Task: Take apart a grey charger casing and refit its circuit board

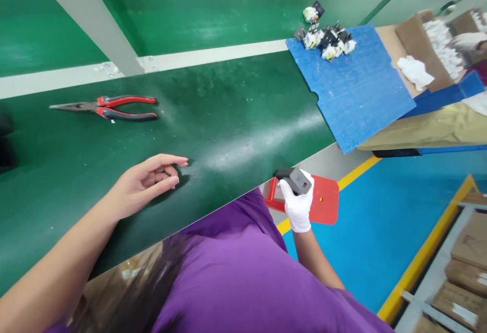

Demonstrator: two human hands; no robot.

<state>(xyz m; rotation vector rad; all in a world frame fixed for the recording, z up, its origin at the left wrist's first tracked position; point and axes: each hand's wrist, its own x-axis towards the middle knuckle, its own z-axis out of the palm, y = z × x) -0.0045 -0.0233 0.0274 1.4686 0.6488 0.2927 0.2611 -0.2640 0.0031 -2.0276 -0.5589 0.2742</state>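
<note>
My bare left hand (146,183) rests over the dark green bench top (228,115), fingers loosely curled and the thumb apart from them, with nothing between. In a white glove, my right hand (299,204) grips a small dark grey block-shaped part (299,181) with a hole in its face, just off the bench's front edge. What the part is, I cannot tell. Beyond my left hand lies a pair of long-nose pliers (104,107) with red and black handles, jaws pointing left.
A blue sheet (365,89) at the bench's right end bears a pile of black and white parts (329,41). Farther right, another person's gloved hand (467,41) is at a cardboard box (422,49) of white pieces. A red stool (325,198) stands below. Cartons (470,242) fill a rack at lower right.
</note>
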